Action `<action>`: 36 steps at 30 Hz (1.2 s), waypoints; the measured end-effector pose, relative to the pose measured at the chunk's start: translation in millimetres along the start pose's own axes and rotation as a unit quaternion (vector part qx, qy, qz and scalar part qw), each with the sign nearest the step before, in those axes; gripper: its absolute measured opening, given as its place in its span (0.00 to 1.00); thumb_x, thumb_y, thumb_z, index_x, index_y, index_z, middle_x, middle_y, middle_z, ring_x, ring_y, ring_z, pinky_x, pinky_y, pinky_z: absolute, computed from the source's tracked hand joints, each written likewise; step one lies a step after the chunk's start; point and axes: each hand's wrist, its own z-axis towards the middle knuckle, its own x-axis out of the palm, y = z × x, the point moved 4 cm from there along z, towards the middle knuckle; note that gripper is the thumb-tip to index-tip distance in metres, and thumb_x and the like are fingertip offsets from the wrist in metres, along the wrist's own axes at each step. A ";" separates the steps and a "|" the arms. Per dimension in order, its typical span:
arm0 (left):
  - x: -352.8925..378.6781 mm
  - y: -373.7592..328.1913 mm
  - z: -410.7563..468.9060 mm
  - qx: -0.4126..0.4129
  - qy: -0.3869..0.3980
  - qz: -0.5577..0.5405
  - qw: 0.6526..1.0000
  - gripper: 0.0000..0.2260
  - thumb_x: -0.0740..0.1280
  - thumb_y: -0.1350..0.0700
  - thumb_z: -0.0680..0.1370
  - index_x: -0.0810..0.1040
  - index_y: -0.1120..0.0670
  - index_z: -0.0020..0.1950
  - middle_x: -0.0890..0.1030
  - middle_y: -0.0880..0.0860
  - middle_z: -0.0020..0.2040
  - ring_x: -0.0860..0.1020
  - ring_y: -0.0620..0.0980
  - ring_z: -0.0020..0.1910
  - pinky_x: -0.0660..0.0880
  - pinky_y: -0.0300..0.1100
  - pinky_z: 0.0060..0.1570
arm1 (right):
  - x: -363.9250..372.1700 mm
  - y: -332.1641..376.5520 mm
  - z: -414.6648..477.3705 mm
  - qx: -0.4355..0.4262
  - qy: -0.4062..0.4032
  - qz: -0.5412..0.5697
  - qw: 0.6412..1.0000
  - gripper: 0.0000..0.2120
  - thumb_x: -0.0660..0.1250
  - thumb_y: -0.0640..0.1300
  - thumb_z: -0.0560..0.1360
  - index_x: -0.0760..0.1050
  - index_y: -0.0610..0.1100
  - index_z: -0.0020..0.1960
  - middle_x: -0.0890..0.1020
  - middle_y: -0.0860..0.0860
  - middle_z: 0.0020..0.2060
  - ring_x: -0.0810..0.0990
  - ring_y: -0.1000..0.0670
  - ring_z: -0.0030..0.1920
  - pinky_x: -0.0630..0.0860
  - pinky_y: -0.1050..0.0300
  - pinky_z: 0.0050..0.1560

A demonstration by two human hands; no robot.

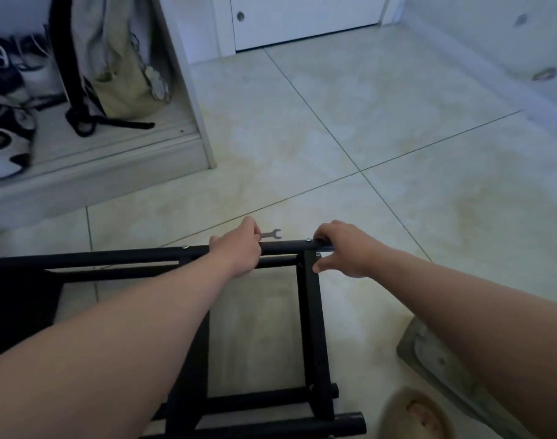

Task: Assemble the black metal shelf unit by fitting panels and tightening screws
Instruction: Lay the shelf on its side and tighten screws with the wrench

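The left hand (239,248) pinches a spanner (272,234), the right hand (343,248) grips the top tube (283,245) of the black shelf frame (312,312); bars joined, this bay seemingly awaiting its panel.

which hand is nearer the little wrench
Left. The left hand pinches the wrench by its handle; the right hand grips the black tube just right of it, apart.
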 end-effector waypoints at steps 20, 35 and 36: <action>-2.5 -5.7 -291.4 0.065 -0.127 -0.030 0.989 0.06 0.54 0.56 0.84 0.65 0.46 0.49 0.75 0.46 0.38 0.72 0.47 0.41 0.59 0.44 0.52 | 71.2 81.0 -295.0 0.053 -0.148 0.049 0.986 0.15 0.75 0.50 0.73 0.68 0.49 0.45 0.71 0.53 0.46 0.73 0.48 0.49 0.72 0.51 0.43; 34.3 26.1 -356.7 0.011 0.023 -0.029 0.999 0.04 0.54 0.58 0.83 0.66 0.50 0.53 0.77 0.49 0.43 0.74 0.53 0.45 0.63 0.48 0.50 | 131.7 94.6 -342.5 0.077 -0.035 0.066 0.994 0.16 0.76 0.47 0.74 0.67 0.49 0.42 0.68 0.54 0.44 0.71 0.49 0.44 0.67 0.55 0.44; 34.3 25.2 -357.3 0.008 0.032 -0.031 0.999 0.04 0.54 0.58 0.83 0.66 0.50 0.53 0.77 0.50 0.43 0.74 0.52 0.44 0.64 0.48 0.49 | 131.0 95.3 -342.8 0.076 -0.021 0.065 0.995 0.18 0.77 0.49 0.73 0.66 0.50 0.41 0.68 0.54 0.43 0.71 0.51 0.42 0.66 0.56 0.41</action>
